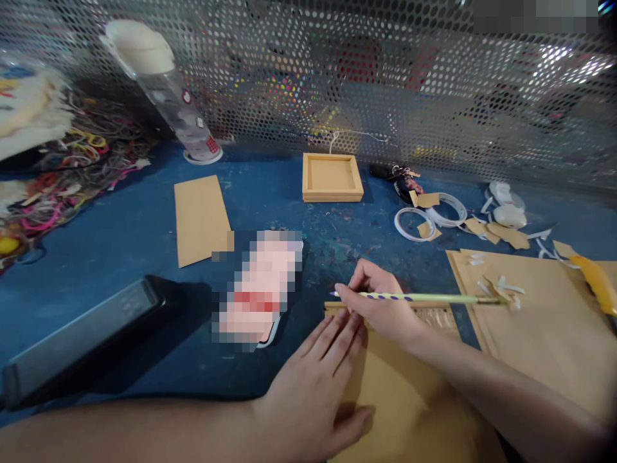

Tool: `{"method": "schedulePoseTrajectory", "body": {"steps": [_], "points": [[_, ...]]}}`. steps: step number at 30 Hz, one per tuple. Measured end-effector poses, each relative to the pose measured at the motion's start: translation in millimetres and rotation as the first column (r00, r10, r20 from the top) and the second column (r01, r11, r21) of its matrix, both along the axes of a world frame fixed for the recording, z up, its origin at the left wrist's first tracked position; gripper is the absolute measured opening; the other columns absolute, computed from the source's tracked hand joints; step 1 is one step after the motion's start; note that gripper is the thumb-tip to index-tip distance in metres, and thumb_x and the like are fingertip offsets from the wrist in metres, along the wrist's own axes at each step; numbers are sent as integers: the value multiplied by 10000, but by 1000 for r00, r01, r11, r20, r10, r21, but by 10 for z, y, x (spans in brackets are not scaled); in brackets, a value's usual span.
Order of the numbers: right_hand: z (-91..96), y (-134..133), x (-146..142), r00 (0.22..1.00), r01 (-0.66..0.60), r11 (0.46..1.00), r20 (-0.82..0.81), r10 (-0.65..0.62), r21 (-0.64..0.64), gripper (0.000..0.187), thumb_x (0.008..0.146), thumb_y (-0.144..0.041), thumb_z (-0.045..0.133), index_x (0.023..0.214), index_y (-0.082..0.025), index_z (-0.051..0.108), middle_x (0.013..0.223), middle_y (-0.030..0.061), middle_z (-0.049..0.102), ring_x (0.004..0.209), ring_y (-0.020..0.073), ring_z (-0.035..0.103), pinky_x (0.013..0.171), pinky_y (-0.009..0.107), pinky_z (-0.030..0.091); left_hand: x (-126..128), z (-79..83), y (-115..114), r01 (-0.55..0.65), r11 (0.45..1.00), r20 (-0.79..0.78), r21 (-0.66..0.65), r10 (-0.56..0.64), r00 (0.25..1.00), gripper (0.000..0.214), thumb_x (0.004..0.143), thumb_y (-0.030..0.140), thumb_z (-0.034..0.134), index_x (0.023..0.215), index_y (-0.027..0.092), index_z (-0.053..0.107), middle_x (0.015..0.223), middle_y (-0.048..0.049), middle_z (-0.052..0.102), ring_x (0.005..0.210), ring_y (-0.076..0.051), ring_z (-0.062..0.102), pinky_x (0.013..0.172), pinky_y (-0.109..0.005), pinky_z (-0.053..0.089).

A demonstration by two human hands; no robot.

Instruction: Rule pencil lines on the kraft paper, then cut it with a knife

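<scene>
A sheet of brown cardboard (pixel 409 399) lies in front of me. My left hand (pixel 322 366) rests palm down on it with fingers stretched toward its far edge. My right hand (pixel 380 302) pinches a pale green pencil (pixel 443 298) with purple dots, held nearly level above the sheet, its purple end pointing left. Along the sheet's far edge runs a clear ruler-like strip (pixel 436 318), partly hidden by both hands. The fingertips of my left hand lie at this strip.
Left are a pixelated phone (pixel 260 283), a cardboard piece (pixel 200 218) and a black device (pixel 91 341). Farther back stand a small cardboard box (pixel 332 173) and a clear tube (pixel 180 103). Tape rolls (pixel 415 224), scraps, more cardboard (pixel 544 308) and a yellow-handled tool (pixel 598 280) lie right.
</scene>
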State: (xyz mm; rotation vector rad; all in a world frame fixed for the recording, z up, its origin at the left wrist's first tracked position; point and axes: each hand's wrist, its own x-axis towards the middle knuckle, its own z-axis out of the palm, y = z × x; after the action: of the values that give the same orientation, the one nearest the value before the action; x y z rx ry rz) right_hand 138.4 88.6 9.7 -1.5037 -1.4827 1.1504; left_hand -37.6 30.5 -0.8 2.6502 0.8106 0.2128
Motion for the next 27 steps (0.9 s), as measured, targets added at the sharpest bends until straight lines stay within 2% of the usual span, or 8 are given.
{"method": "schedulePoseTrajectory", "body": {"steps": [7,16,27], "points": [[-41,16,-27,998,-25,993,60,18,116,321,783,-238,599,584,-214,348,538,-59,382,501,97,345,473,242,294,-1,1,-18,-2,1000,1,-6,2,1000,773,966,598,337,1526,83,202,1585,-127,176,1462,-286,129,1197,-393,121],[-52,14,-19,994,-73,993,82,65,94,321,778,-242,594,577,-210,345,525,-60,374,498,92,329,456,228,265,7,-5,-10,-3,1000,1,16,3,1000,772,965,610,325,1511,70,248,1568,-140,234,1458,-283,153,1196,-383,102],[-33,9,-22,994,-78,992,86,70,98,318,797,-226,587,587,-210,350,529,-61,382,502,92,347,461,229,278,7,-6,-7,-4,1000,2,5,4,1000,763,968,600,328,1516,77,235,1574,-139,215,1460,-285,140,1195,-388,113]]}}
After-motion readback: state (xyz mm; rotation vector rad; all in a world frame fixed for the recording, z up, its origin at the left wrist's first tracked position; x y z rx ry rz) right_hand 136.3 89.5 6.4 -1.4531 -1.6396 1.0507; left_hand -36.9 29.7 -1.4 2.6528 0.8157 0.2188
